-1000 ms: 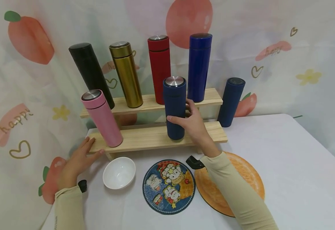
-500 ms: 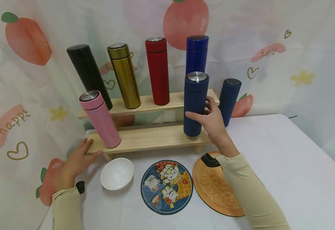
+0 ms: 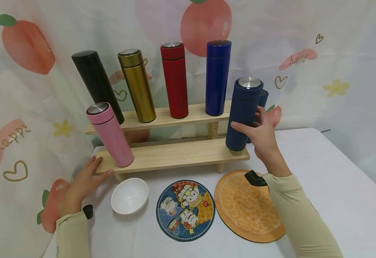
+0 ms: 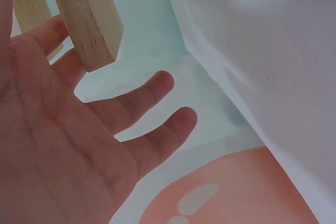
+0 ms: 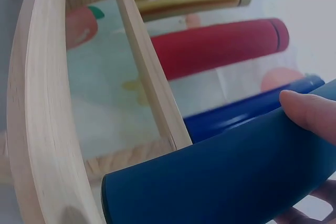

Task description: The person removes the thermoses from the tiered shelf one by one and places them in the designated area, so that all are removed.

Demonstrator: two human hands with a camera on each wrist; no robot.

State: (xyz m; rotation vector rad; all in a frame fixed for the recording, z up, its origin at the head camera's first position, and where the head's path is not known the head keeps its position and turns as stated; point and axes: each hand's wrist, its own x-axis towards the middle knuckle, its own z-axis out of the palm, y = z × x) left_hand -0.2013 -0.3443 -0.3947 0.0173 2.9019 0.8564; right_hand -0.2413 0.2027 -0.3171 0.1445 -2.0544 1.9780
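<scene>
In the head view, taken as a clock face, the right of the two hands [image 3: 260, 138] is half closed around a matte navy-blue cylindrical flask with a brushed-metal lid [image 3: 244, 116], thumb across its front and fingers behind. Between two and three o'clock, this flask tilts slightly, its base over the right end of the pale wooden lower plank [image 3: 175, 152]; whether they touch, I cannot tell. The left hand [image 3: 82, 186], at eight o'clock, grasps nothing: its fingers are spread loosely at that plank's left end. A pink flask with a silver lid [image 3: 112, 138] stands on the plank at nine o'clock. On the pale wooden upper plank [image 3: 194, 111] stand a black flask [image 3: 97, 86] and a gold flask [image 3: 137, 87] near ten, a red flask [image 3: 175, 80] towards twelve and a glossy royal-blue flask [image 3: 218, 79] at one. On the white-covered bench [image 3: 329, 172], a white round bowl [image 3: 129, 197] sits between seven and eight.
</scene>
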